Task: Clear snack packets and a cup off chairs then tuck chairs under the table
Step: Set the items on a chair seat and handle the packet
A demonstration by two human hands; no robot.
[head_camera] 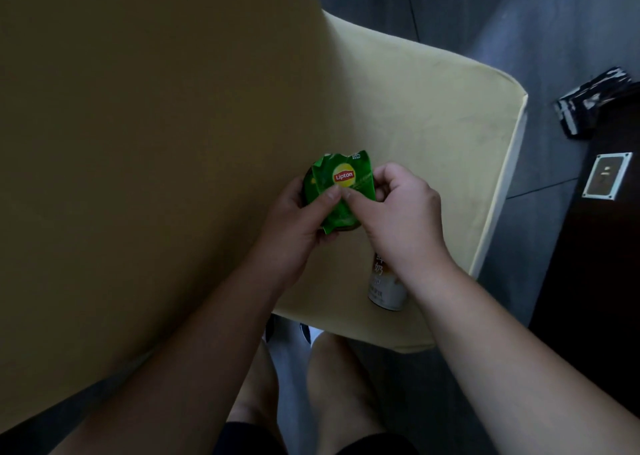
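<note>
A crumpled green Lipton packet (341,184) hangs above the pale yellow chair seat (433,132), pinched from both sides. My left hand (301,219) grips its left and lower edge, thumb on the front. My right hand (398,208) pinches its right side, thumb tip beside the left thumb. A white and brown cup (386,288) with printed characters lies on the seat near its front edge, partly hidden under my right wrist.
The chair's tall yellow backrest (138,142) fills the left half of the view. Dark grey floor lies to the right, with a black-and-white patterned object (588,101) and a dark furniture piece with a metal plate (606,175). My bare legs (332,385) stand below the seat.
</note>
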